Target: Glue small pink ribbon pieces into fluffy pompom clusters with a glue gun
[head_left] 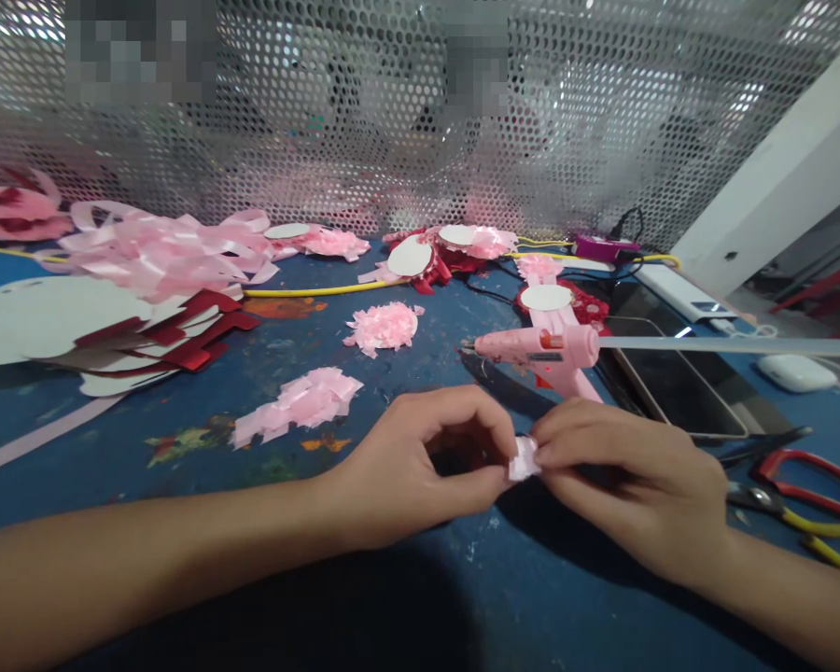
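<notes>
Your left hand, right hand pinch pale ribbon piece; likely shaping step; next move probably wants steady pinch; glue gun at piece's twelve o'clock

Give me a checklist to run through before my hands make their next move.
1. Small pale pink piece pinched by both the left hand and the right hand: ok.
2. Glue gun nozzle apart from the fingers: ok, it lies beyond the hands and points to the left.
3. Glue stick in the pink glue gun: ok, a long length sticks out of the back.
4. Glue gun hot: cannot tell.
5. Yellow-handled tool apart from the right hand: cannot tell, the hand overlaps its end in this view.
6. Round pink ribbon cluster apart from both hands: ok.
</notes>
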Motion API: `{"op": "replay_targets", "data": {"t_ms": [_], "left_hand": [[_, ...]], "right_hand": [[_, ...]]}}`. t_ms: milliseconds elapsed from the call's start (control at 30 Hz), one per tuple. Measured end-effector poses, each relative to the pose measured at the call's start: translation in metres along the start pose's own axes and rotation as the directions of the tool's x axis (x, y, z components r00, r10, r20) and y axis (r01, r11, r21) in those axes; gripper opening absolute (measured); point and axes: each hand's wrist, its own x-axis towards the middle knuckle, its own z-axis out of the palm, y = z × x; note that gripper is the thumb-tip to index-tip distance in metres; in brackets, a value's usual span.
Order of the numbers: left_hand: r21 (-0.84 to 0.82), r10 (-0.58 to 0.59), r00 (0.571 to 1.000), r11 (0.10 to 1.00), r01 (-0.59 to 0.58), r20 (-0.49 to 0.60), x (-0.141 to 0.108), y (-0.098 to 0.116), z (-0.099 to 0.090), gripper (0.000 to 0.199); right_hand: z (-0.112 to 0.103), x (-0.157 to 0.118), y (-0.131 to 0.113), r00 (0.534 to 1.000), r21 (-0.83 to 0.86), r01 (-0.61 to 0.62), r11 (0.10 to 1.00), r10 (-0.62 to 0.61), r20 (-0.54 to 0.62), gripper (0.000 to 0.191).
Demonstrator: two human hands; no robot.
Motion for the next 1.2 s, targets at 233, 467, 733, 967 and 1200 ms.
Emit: {"op": "replay_targets", "data": {"t_ms": [233, 467, 733, 967, 1200], "left_hand": [[0.159, 0.145, 0.989, 0.977, -0.139, -0.024, 0.002, 0.001, -0.004, 0.008], [0.179, 0.148, 0.988, 0.974, -0.137, -0.049, 0.000, 0.002, -0.003, 0.006], [0.190, 0.170, 0.982, 0.970, -0.153, -0.077, 0.001, 0.001, -0.002, 0.009], [0.195, 0.151, 0.984, 0.972, -0.130, -0.097, 0.000, 0.002, 0.000, 0.009], [0.226, 0.112, 0.989, 0.970, -0.088, -0.098, -0.001, 0.000, 0.003, 0.007]], "right_hand": [[0.000, 0.001, 0.000, 1.000, 0.021, 0.017, 1.000, -0.018, 0.022, 0.019], [0.001, 0.000, -0.001, 1.000, 0.025, 0.001, 1.000, -0.002, 0.010, 0.019], [0.001, 0.001, -0.002, 0.999, 0.027, 0.037, 0.999, -0.037, 0.001, 0.017], [0.001, 0.001, -0.004, 1.000, 0.004, -0.021, 1.000, 0.021, 0.014, 0.015], [0.006, -0.009, 0.000, 0.980, 0.093, -0.194, 0.976, 0.197, -0.019, 0.020]]}}
